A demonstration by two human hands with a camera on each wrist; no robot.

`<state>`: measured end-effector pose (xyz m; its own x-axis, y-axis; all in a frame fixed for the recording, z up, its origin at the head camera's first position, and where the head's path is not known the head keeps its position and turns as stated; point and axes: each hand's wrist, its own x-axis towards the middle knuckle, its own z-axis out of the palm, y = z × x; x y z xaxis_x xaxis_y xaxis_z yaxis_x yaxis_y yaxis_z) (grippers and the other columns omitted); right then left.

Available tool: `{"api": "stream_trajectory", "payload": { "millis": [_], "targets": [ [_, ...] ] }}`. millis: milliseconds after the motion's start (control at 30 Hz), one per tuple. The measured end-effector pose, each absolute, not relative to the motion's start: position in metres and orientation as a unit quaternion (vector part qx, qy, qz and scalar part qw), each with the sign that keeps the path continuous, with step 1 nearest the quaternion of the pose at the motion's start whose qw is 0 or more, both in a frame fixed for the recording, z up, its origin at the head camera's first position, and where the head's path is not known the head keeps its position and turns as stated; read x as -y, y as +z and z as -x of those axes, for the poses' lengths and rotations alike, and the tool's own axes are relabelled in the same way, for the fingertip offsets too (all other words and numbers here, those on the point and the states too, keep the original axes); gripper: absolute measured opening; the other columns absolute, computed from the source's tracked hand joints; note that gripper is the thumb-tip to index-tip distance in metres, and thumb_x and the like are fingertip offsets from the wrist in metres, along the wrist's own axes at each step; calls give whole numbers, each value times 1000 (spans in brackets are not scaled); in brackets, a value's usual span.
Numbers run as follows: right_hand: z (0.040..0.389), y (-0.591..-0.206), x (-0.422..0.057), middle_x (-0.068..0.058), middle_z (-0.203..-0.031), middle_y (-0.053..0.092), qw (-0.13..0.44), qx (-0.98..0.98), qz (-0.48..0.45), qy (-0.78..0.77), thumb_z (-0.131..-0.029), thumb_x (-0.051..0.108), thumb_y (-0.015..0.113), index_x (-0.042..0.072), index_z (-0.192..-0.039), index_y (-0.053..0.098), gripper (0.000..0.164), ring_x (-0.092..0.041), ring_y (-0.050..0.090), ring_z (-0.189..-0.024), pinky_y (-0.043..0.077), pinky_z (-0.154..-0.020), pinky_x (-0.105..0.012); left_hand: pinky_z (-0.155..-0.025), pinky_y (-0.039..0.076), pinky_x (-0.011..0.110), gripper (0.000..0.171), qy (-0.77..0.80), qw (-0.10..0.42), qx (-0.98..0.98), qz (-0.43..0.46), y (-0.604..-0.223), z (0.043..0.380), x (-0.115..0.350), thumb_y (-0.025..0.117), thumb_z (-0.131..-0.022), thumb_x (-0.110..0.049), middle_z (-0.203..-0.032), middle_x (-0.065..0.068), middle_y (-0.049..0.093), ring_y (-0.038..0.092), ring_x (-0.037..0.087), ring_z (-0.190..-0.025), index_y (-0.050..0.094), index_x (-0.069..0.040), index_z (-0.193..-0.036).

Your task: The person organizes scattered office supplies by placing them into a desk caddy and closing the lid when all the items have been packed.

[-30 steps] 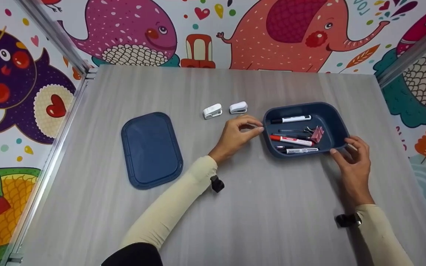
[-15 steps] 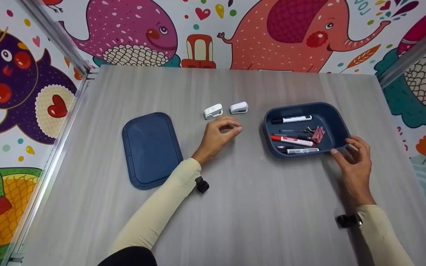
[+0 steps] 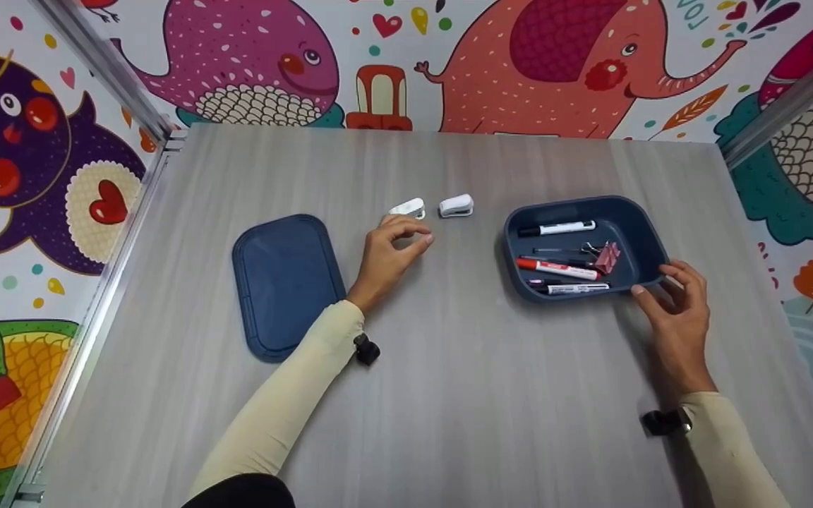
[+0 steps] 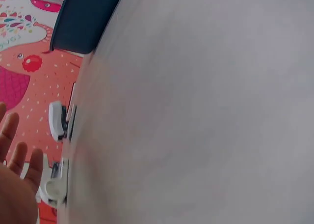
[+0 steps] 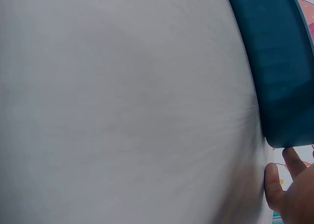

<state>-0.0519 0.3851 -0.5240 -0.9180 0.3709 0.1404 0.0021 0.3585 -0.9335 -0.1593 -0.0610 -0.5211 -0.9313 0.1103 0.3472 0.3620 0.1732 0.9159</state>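
Note:
My left hand (image 3: 385, 261) hovers over the table with thumb and fingers loosely bent and a gap between their tips, holding nothing. Just beyond it, partly hidden by the fingers, lies one white mini stapler-like clip (image 3: 410, 207); a second white one (image 3: 456, 206) sits to its right. At the right, a dark blue open box (image 3: 643, 240) holds a black-capped marker (image 3: 557, 228), a red marker (image 3: 557, 268), another white marker (image 3: 577, 288), a pink binder clip (image 3: 607, 257) and thin dark pens. The fingertips of my right hand (image 3: 682, 324) touch the box's near right corner.
A dark blue lid (image 3: 290, 286) lies flat on the grey table (image 3: 477, 395), left of my left hand. Walls with printed cartoon animals rise behind the table and at both sides. A metal frame rail (image 3: 103, 296) runs along the left edge.
My left hand has left the box's left side and moved leftward, to just in front of the left white clip. My right hand and the box stay put.

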Motion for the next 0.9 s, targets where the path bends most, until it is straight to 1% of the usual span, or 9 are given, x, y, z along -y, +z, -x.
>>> {"api": "stream_trajectory", "payload": {
  "millis": [133, 300, 433, 567, 633, 767, 900],
  "targets": [
    [52, -524, -386, 2, -163, 42, 166, 806, 117, 556, -102, 5, 78, 4, -153, 56, 55, -33, 51, -148, 41, -126, -45, -105, 55, 41, 17, -622, 121, 763, 132, -524, 165, 66, 85, -97, -6, -113, 8, 79, 65, 23, -117, 83, 4, -110],
    [51, -524, -385, 1, -164, 41, 164, 805, 120, 557, -102, 5, 78, 5, -153, 56, 56, -34, 50, -149, 40, -127, -46, -104, 55, 40, 12, -628, 138, 757, 112, -529, 171, 68, 86, -95, -3, -112, 9, 78, 64, 24, -117, 85, -1, -107],
    [51, -523, -386, 2, -164, 41, 161, 806, 122, 556, -102, 5, 77, 5, -153, 56, 55, -34, 50, -149, 40, -127, -46, -106, 52, 38, 13, -623, 141, 762, 108, -531, 175, 70, 87, -95, -6, -114, 7, 78, 61, 22, -119, 85, -3, -107],
    [51, -523, -386, 3, -165, 41, 158, 807, 124, 555, -103, 6, 77, 7, -154, 56, 55, -34, 49, -150, 40, -127, -46, -112, 46, 38, 17, -607, 143, 776, 101, -532, 178, 71, 87, -95, -8, -117, 5, 78, 58, 21, -124, 84, -2, -111],
    [51, -523, -385, 3, -165, 40, 157, 808, 124, 555, -103, 7, 77, 7, -154, 55, 56, -33, 49, -150, 40, -127, -46, -114, 44, 38, 18, -598, 145, 783, 91, -533, 179, 71, 88, -95, -9, -118, 3, 77, 57, 20, -127, 84, -4, -112],
    [51, -524, -385, 3, -165, 40, 158, 810, 122, 552, -103, 8, 77, 8, -155, 55, 56, -32, 49, -149, 39, -127, -46, -114, 44, 38, 21, -588, 159, 790, 71, -533, 183, 74, 89, -93, -9, -119, 5, 76, 56, 21, -128, 84, -5, -113],
    [51, -524, -385, 3, -165, 40, 161, 811, 120, 550, -103, 8, 77, 8, -155, 55, 56, -32, 49, -149, 39, -127, -46, -112, 44, 37, 24, -582, 164, 794, 70, -534, 188, 77, 90, -93, -8, -122, 8, 76, 55, 23, -129, 83, -5, -116]
  ]
}}
